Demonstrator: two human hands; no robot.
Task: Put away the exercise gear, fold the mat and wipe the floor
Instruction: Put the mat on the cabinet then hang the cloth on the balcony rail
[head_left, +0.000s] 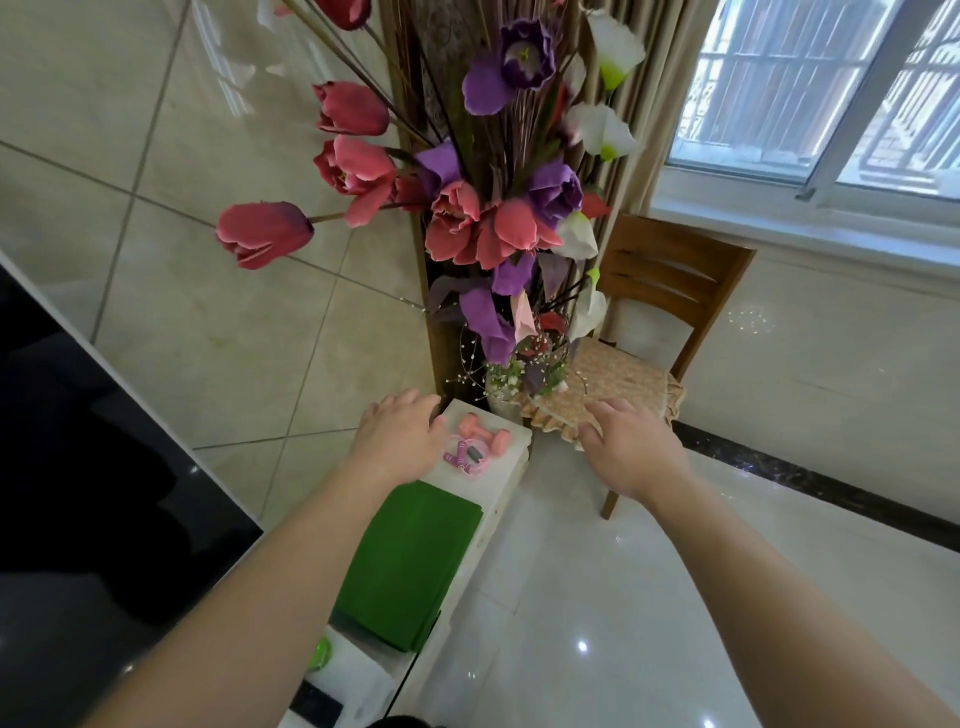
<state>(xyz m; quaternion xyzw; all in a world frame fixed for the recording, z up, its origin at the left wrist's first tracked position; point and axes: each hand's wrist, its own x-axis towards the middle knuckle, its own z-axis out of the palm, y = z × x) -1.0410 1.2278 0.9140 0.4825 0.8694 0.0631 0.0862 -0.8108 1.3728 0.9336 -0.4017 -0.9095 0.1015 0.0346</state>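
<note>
Hovering empty, fingers loose, my left hand (400, 434) and right hand (631, 447) flank the ledge (496, 475) bearing dumbbell (485, 428), rope (462, 458), folded mat (410, 561); floor-wiping likely next, needing a cloth.

Green disc (321, 656) mostly hidden (identity unclear) behind left forearm (234, 597).

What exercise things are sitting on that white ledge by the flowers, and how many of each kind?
Pink dumbbell: 1
Skipping rope: 1
Folded green mat: 1
Total: 3
</note>
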